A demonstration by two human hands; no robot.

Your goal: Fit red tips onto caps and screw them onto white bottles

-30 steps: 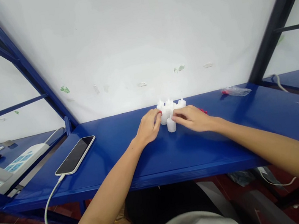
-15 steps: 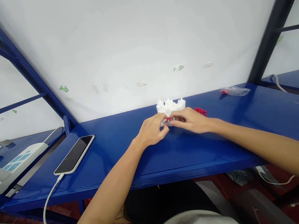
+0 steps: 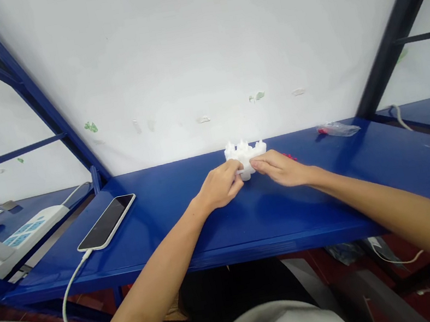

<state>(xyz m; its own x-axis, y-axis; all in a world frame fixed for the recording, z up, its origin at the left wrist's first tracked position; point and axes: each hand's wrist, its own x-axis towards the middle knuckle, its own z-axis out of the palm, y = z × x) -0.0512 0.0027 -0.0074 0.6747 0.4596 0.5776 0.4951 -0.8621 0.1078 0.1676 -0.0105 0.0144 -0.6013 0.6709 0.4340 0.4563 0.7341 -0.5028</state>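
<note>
A white object with several pointed tips [image 3: 244,151] stands on the blue table near the wall, partly behind my hands. My left hand [image 3: 222,184] is closed just in front of its left side, and a small white piece [image 3: 241,171] shows at the fingertips. On the other side, my right hand [image 3: 280,168] is closed with thumb and fingers pressed together. Its fingertips are in front of the white object's right side; what they hold, if anything, is hidden. Small red pieces [image 3: 290,156] lie behind my right hand, mostly covered by it.
A phone [image 3: 107,222] with a white charging cable [image 3: 68,298] lies at the left. At the back right is a clear plastic bag [image 3: 340,129] with something red in it. A white power strip [image 3: 24,236] sits beyond the left frame post. The table's front edge [image 3: 231,255] runs below my forearms.
My right hand has moved slightly right, away from my left hand, and covers more of the red pieces. The red bit between my fingertips no longer shows. My left hand has barely moved.
</note>
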